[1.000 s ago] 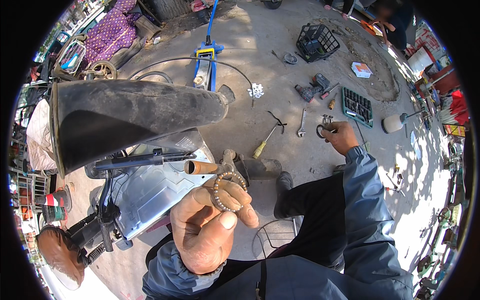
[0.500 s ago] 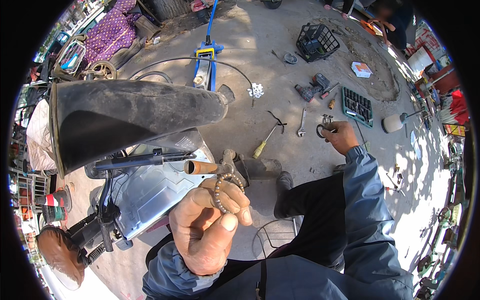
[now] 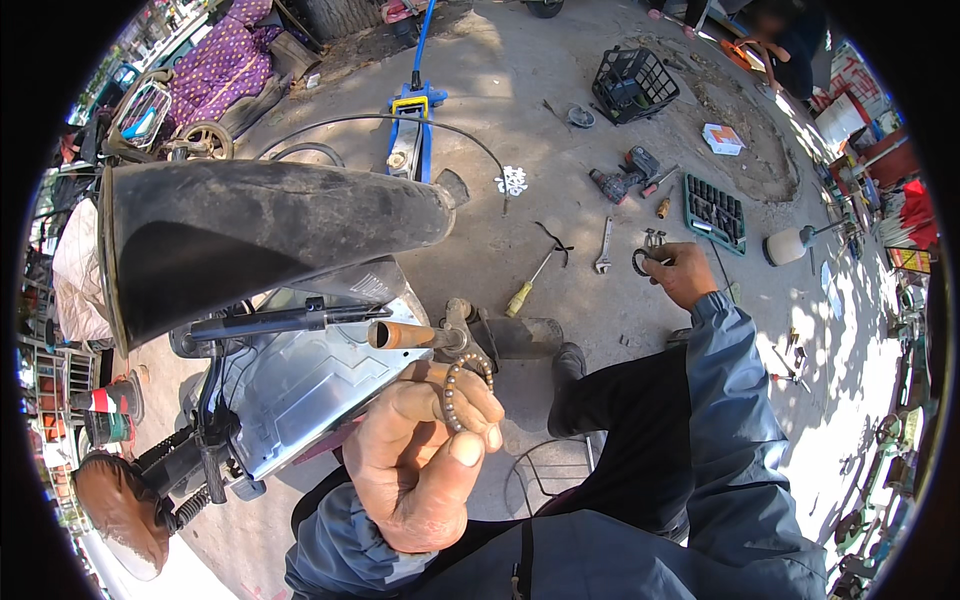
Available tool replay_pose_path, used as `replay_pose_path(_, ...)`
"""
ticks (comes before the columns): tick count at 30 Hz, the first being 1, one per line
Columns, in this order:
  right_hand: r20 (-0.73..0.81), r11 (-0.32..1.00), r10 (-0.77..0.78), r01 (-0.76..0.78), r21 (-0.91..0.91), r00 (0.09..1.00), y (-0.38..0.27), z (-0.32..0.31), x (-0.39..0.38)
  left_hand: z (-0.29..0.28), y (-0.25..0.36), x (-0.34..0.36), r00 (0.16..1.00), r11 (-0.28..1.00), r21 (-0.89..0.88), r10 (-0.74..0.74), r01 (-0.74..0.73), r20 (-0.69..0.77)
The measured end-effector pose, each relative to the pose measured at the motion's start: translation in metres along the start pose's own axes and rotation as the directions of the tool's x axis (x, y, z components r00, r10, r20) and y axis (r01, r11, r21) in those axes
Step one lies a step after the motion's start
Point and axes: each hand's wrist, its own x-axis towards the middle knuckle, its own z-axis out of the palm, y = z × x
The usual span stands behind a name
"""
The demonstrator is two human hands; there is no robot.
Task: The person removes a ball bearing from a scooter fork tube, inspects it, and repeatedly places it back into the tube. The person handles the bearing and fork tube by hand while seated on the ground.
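Between the thumb and fingers of my left hand (image 3: 412, 480), I hold up a bearing ring (image 3: 449, 394), a thin ring set with several small balls. Just beyond it lies a rusty open-ended tube (image 3: 415, 337), joined to a metal part on the fork of a tipped scooter. My right hand (image 3: 688, 275) reaches out to the right, closed on a second, darker bearing ring (image 3: 638, 262). Small metal pieces (image 3: 655, 237) on the ground sit just beyond that hand. The ring's far side is partly covered by my right fingers.
A large black fender (image 3: 280, 215) stretches across the left. On the ground are a screwdriver (image 3: 520, 298), an adjustable wrench (image 3: 604, 248), a cordless drill (image 3: 625, 176), a green socket set (image 3: 715, 213) and a black crate (image 3: 635, 84). A blue floor jack (image 3: 409, 130) stands ahead.
My left hand has shifted slightly to the right and turned a little, carrying its bearing ring along. My right hand stays in place.
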Motion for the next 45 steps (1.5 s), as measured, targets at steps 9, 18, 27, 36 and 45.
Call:
replay_pose_path(9,0.009,1.0,0.005,-0.005,-0.015,1.0,-0.0015,-0.0008,-0.0001,0.0015,0.0032,-0.0012,1.0,1.0,0.026,0.013,-0.013,0.02)
replay_pose_path(18,-0.004,0.999,-0.014,0.014,-0.031,1.0,0.0048,0.0002,0.0025,0.0005,0.0016,0.0008,0.996,0.993,0.08,0.081,-0.084,0.042)
replay_pose_path(27,0.007,1.0,0.003,-0.003,-0.012,1.0,-0.0007,-0.0001,0.0002,-0.0038,0.0002,-0.0012,0.992,0.988,0.118,0.095,-0.104,0.08)
replay_pose_path(36,0.005,0.999,-0.004,0.004,-0.035,1.0,-0.0028,-0.0014,-0.0016,-0.0031,0.0015,-0.0017,0.995,0.988,0.136,0.07,-0.079,0.068)
replay_pose_path(45,-0.012,0.999,-0.033,0.032,-0.028,0.999,0.0,0.0001,-0.0001,0.0011,-0.003,0.0012,0.99,0.971,0.192,0.141,-0.143,0.021)
